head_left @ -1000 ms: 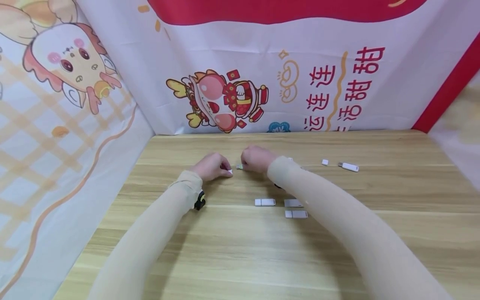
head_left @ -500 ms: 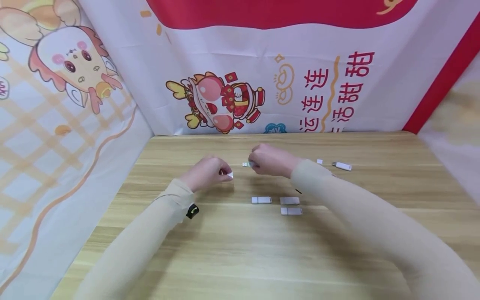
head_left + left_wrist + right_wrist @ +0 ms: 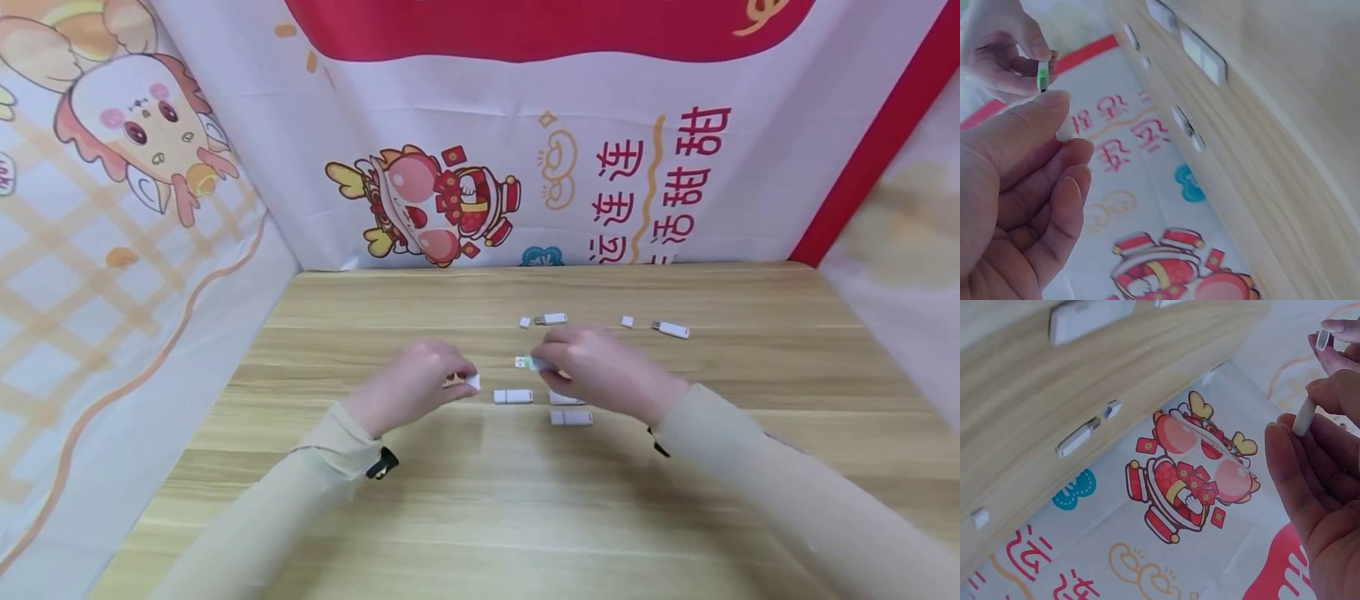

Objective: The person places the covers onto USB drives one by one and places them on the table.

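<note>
My left hand (image 3: 416, 382) pinches a small white cap (image 3: 473, 382) between thumb and forefinger; its hollow end shows in the right wrist view, where the cap (image 3: 1322, 339) faces the other hand. Opposite it, my right hand (image 3: 603, 367) holds a white USB flash drive (image 3: 1305, 417) between thumb and fingers. The drive's bare metal plug (image 3: 521, 362) points left toward the cap, with a gap between them. Greenish colour shows on the drive (image 3: 1043, 75) in the left wrist view. Both hands are above the wooden table (image 3: 480, 517).
Just below the hands lie capped drives: one on the left (image 3: 513, 397), one on the right (image 3: 572, 417), and another (image 3: 566, 399) partly hidden by my right hand. Farther back lie two uncapped drives (image 3: 555, 318) (image 3: 671, 330), each beside its loose cap (image 3: 524, 322) (image 3: 627, 321).
Both hands have come nearer to me, still holding the cap and the drive. The right hand has also moved right, uncovering an uncapped drive and cap behind it. The head view has shifted slightly.
</note>
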The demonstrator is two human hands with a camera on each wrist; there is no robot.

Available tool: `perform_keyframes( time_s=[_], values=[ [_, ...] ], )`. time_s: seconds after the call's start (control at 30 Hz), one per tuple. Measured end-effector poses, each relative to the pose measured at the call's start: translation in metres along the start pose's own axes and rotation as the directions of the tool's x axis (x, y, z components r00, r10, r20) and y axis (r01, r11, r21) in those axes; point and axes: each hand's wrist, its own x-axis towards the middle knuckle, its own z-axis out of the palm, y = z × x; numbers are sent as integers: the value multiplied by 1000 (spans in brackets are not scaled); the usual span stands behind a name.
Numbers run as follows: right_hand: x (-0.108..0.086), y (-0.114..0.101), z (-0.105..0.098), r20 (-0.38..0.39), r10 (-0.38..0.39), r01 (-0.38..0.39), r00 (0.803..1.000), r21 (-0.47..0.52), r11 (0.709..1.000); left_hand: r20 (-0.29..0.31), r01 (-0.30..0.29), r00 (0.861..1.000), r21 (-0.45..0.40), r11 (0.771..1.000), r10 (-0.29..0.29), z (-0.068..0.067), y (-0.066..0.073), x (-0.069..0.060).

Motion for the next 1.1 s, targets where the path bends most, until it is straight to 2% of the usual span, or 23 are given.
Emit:
perform_keyframes(
  time_s=[0.2,0.33,0.57,0.87,1.1],
  values=[
    [-32,-13,4,-108,-31,33,994,13,999,-45,-57,997,10,998,58,2,26,-8],
    [-48,-20,6,-164,-61,64,985,15,998,-84,-106,991,6,994,106,6,41,-13],
    [-68,-34,2,-215,-96,105,972,27,994,-99,-167,981,17,986,168,13,62,-21],
    [-85,-43,2,-199,-41,50,979,37,998,-143,-217,965,33,976,219,22,69,-23],
    [-95,-48,5,-184,-20,28,983,38,999,-112,-195,975,-26,980,191,27,73,-24]
  ],
)
